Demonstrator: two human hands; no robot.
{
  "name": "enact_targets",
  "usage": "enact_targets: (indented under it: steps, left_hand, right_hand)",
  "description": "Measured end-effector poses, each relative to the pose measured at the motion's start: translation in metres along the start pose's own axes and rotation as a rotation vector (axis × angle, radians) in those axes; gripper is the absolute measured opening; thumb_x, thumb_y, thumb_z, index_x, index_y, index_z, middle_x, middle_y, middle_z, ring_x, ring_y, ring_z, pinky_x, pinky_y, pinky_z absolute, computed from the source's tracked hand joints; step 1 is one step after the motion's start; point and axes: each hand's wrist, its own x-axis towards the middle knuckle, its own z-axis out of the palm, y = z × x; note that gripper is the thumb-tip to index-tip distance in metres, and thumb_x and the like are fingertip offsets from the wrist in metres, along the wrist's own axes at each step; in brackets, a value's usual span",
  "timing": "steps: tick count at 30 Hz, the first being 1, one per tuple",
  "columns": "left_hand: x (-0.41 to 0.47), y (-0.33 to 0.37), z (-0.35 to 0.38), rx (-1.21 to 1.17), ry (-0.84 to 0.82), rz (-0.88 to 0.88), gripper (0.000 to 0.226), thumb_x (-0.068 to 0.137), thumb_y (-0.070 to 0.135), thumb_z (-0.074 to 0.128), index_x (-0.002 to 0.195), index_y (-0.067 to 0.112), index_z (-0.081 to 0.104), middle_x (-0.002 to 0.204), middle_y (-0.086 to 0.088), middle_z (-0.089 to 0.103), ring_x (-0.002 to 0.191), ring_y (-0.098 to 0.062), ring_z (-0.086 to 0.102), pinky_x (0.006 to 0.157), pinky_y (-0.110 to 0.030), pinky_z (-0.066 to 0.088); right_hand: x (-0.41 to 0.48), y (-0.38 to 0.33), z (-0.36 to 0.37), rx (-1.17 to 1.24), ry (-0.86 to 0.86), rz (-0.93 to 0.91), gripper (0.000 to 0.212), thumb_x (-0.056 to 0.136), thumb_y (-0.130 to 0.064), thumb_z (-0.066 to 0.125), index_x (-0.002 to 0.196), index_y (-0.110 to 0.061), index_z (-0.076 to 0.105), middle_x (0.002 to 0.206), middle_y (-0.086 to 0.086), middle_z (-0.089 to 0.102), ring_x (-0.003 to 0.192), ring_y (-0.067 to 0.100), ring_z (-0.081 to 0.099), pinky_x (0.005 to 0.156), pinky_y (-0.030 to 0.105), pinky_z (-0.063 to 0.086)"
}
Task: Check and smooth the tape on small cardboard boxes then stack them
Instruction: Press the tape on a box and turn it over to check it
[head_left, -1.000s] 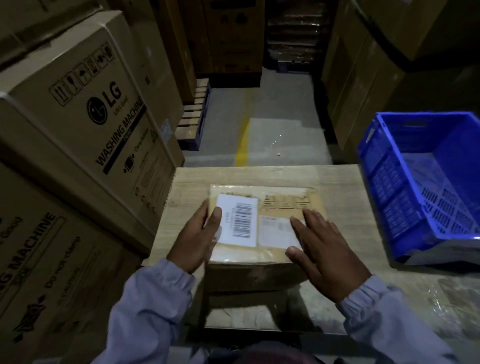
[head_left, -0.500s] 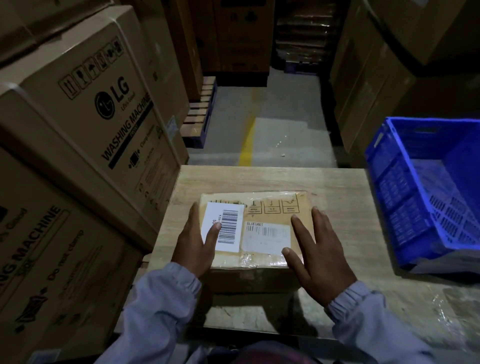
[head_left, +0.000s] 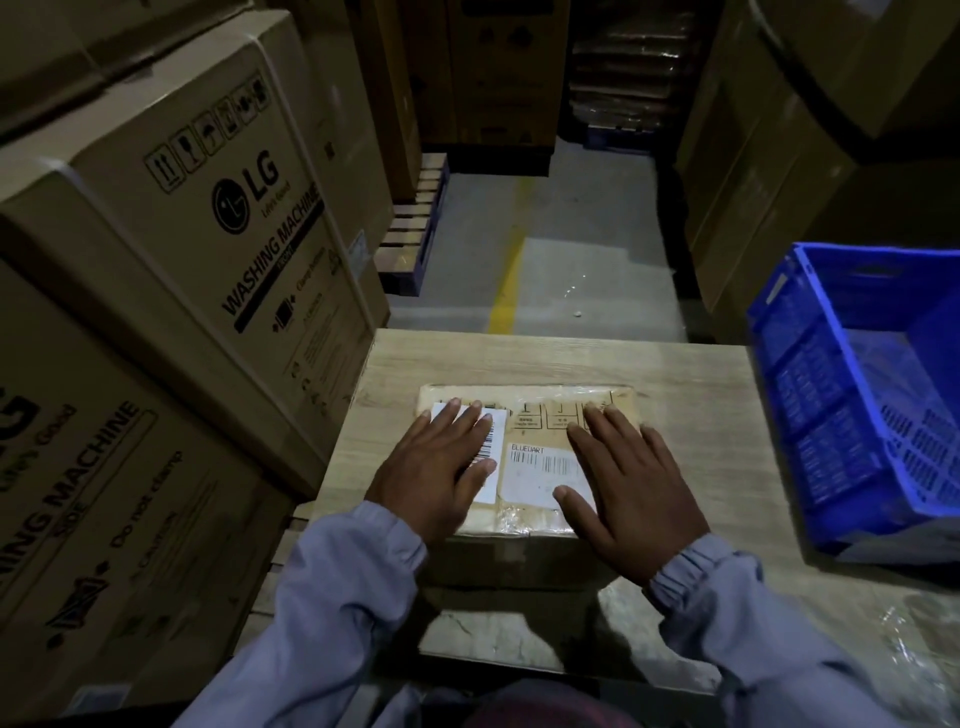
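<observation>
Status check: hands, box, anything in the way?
Both open: left hand and right hand flat atop small box. Box on table. To the right, blue crate, apart; nothing blocking.

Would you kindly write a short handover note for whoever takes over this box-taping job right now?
Left hand: open, flat on the small cardboard box, over its white barcode label.
Right hand: open, flat on the right part of the box top.
Box: on the wooden table, glossy taped top up. Blue crate sits to its right.
Done: box laid down, both palms pressing the tape.
Left: finish smoothing, check the edges, then stack it. No stack or other small box is in view.
</observation>
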Motion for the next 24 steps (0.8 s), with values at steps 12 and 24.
enact_targets:
  steps: [12,24]
  left_hand:
    - [0.015,0.006,-0.018,0.151,-0.177,0.088,0.074,0.084,0.07,0.013,0.152,0.041,0.012,0.163,0.004,0.005,0.15,-0.019,0.001,0.119,-0.04,0.002]
    - [0.019,0.005,-0.01,0.138,0.005,0.069,0.06,0.09,0.062,0.031,0.145,0.039,0.036,0.15,-0.004,0.036,0.139,-0.027,0.031,0.112,-0.045,0.024]
  right_hand:
    - [0.022,-0.007,-0.009,-0.037,0.015,-0.071,0.073,0.089,-0.063,0.031,0.144,-0.015,0.041,0.151,0.009,0.038,0.139,0.028,0.035,0.113,0.042,0.026]
    - [0.039,0.002,-0.01,-0.114,0.012,-0.078,0.072,0.091,-0.066,0.025,0.148,-0.022,0.032,0.154,0.005,0.031,0.141,0.024,0.027,0.118,0.04,0.017]
